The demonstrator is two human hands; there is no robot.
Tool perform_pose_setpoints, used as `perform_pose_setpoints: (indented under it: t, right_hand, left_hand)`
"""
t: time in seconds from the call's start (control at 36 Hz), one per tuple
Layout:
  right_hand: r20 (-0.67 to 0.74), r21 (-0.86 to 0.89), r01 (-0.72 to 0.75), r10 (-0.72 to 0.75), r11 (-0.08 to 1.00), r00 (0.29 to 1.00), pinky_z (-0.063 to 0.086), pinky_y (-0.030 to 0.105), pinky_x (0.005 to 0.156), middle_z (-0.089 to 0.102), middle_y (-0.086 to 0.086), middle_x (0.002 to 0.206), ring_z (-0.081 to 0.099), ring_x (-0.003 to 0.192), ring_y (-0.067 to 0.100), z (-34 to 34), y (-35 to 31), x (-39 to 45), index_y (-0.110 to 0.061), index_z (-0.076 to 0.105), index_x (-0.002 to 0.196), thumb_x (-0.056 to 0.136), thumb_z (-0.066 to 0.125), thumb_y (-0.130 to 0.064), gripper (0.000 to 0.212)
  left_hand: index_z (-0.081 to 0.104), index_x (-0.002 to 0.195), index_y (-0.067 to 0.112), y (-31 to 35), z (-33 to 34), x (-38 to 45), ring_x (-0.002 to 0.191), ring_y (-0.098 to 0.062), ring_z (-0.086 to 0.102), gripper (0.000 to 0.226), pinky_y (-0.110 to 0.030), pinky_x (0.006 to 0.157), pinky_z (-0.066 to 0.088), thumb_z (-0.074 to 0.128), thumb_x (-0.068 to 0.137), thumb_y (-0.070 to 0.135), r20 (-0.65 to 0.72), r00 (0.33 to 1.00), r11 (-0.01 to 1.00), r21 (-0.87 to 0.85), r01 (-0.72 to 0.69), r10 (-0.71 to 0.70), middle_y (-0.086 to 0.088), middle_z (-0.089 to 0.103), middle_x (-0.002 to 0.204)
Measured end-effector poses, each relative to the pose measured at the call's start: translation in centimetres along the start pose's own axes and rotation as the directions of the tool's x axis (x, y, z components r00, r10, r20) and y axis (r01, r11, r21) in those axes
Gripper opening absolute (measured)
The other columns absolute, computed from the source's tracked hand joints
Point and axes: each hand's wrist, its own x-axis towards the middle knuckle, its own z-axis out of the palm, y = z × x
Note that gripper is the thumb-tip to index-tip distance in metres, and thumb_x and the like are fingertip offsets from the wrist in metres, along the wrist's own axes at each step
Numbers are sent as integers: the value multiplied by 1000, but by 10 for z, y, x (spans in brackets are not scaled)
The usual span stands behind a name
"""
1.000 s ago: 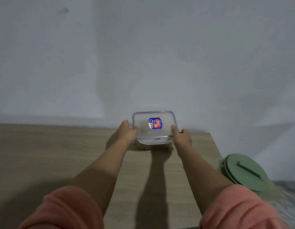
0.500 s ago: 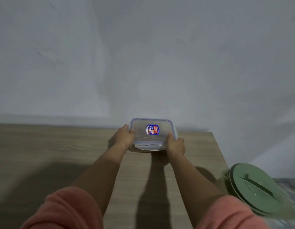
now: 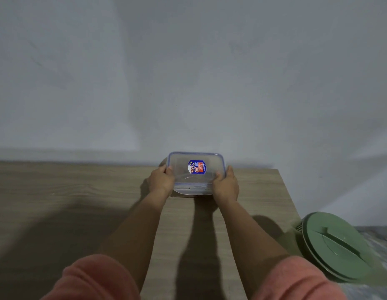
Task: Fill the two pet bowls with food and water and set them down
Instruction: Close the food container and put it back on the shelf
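1. The box (image 3: pixel 195 173) is front and centre: a clear lidded tub with a blue label on top, sitting at the far edge of the table (image 3: pixel 80 191), right up against the wall (image 3: pixel 188 72).
2. Both hands are on it. The left hand (image 3: pixel 161 180) wraps the box's left end, thumb over the lid rim; the right hand (image 3: pixel 226 186) wraps the right end the same way. Fingers curled on both sides, a firm two-handed hold.
3. The lid is on. Whether the near latch is snapped down or loose, I can't quite tell; that strip is small and soft in this view.
4. My read: this is the opening step, getting at the food. No pet bowl is in sight, so filling hasn't begun.
5. Next move, as I judge it: draw the box toward the body from the wall, or flip the side latches where it sits, then lift the lid level so nothing spills.
6. Right of the box, past the table's edge and lower down, a green round lid (image 3: pixel 337 245) with a bar handle.
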Motion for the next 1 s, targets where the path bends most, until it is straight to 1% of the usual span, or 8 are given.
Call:
perform_pose_setpoints:
  t: [0.17, 0.22, 0.28, 0.39, 0.5, 0.67, 0.78, 1.0]
  right_hand:
    - [66, -113, 68, -61, 991, 996, 37, 38, 102, 51, 17, 137, 48, 124, 36, -5, -3, 0, -31, 15, 152, 102, 33, -27, 53]
    - [98, -204, 95, -76, 974, 992, 32, 43, 109, 38, 15, 147, 39, 133, 32, -4, -5, -2, -36, 18, 151, 103, 28, -32, 49]
    - [127, -306, 140, -105, 942, 986, 20, 46, 116, 8, 8, 160, 14, 147, 26, -3, -4, -6, -32, 14, 152, 102, 27, -42, 53]
    - [242, -358, 244, -163, 901, 956, 8, 50, 117, -17, 2, 160, -13, 148, 22, -5, 0, -10, -23, -2, 153, 90, 37, -64, 85]
    - [358, -396, 288, -143, 872, 923, 4, 55, 118, -23, 1, 158, -18, 147, 23, -13, 2, -7, -23, -15, 151, 72, 60, -72, 120]
    - [302, -476, 305, -172, 825, 938, 15, 56, 117, -17, 3, 159, -6, 149, 27, -4, 7, -5, -23, -16, 150, 64, 70, -69, 131]
    - [287, -490, 307, -182, 816, 941, 19, 57, 115, -13, 4, 160, -1, 148, 28, -3, 9, -5, -23, -14, 151, 65, 68, -69, 127]
    - [218, -504, 332, -255, 797, 942, 31, 54, 109, 13, 12, 153, 23, 141, 29, 1, 14, -4, -22, -4, 152, 72, 65, -65, 114]
  left_hand:
    - [60, 127, 11, 4, -2, 2, 120, -36, 53, 36, -32, 94, 41, 38, 102, 25, 4, 1000, 997, 79, -8, 8, -17, 58, 131]
    - [48, 138, 14, 7, 1, 3, 122, -36, 50, 39, -35, 97, 40, 37, 101, 20, 2, 998, 988, 145, -55, 55, -18, 53, 135]
    - [32, 147, 24, 10, 5, 4, 129, -32, 44, 49, -39, 103, 38, 40, 99, 19, -18, 987, 956, 252, -150, 160, -11, 41, 144]
    - [19, 152, 20, 15, 16, 13, 148, -19, 13, 56, -41, 114, 25, 42, 101, 24, 150, 899, 761, 486, -429, 411, -1, 17, 159]
    - [18, 152, 20, 29, 28, 26, 147, -19, 13, 53, -45, 113, 24, 28, 103, 35, 230, 886, 713, 528, -461, 402, 1, 20, 158]
    - [36, 139, 20, 37, 39, 37, 130, -23, 35, 42, -49, 101, 31, 27, 101, 35, 197, 890, 703, 553, -448, 412, -2, 40, 143]
    - [40, 136, 19, 39, 42, 41, 126, -25, 38, 42, -50, 100, 32, 27, 101, 37, 192, 887, 694, 562, -449, 419, -5, 43, 138]
    - [42, 132, 17, 39, 46, 45, 123, -26, 41, 39, -51, 98, 34, 27, 102, 37, 185, 881, 667, 591, -454, 436, -8, 48, 132]
